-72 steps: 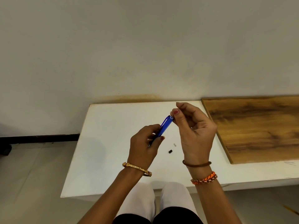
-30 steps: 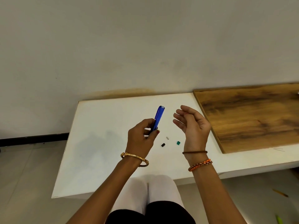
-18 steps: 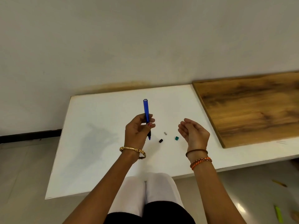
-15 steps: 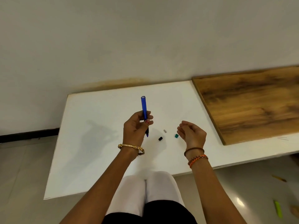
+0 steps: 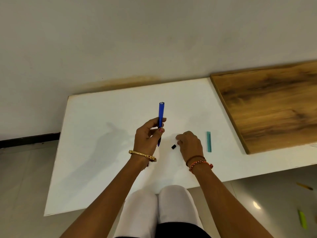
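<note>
My left hand point(image 5: 147, 136) grips a blue pen barrel point(image 5: 161, 115) and holds it upright above the white table point(image 5: 103, 134). My right hand point(image 5: 189, 145) is down on the table with its back up and its fingers curled, the tips touching the surface. Whether those fingers pinch anything is hidden. A small black piece point(image 5: 173, 146) lies just left of that hand. To the hand's right, a thin teal stick point(image 5: 208, 141) lies on the table.
A brown wooden board point(image 5: 267, 107) covers the table's right end. The wall stands right behind the table. My knees point(image 5: 159, 203) are at the front edge. A yellow-green marker point(image 5: 302, 219) and a pencil point(image 5: 304, 186) lie on the floor at the right.
My right hand let go of the pen's top end and dropped to the table by the small pieces. My left hand turned the pen upright. A teal stick now lies on the table.
</note>
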